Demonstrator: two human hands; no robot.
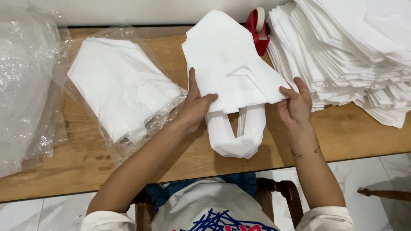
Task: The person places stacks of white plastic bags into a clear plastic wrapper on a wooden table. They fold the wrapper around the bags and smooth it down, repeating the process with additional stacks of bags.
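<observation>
The tall pile of white bags (342, 47) ran off the frame's upper right. The red tape dispenser (258, 30) sat half hidden behind the folded bag stack (227, 64). Crumpled clear plastic (21, 85) was cut at the left edge.

You sit at a wooden counter (351, 128) of warm, light-brown grain, its front edge running across your lap. Behind it a pale wall (128, 10) meets the top along a dark seam. Below you lies a floor (376, 171) of glossy white marbled tiles. A dark wooden chair (287, 190) frame shows beneath you, and another piece, possibly a chair leg (383, 193), at right. Light is even and soft.
</observation>
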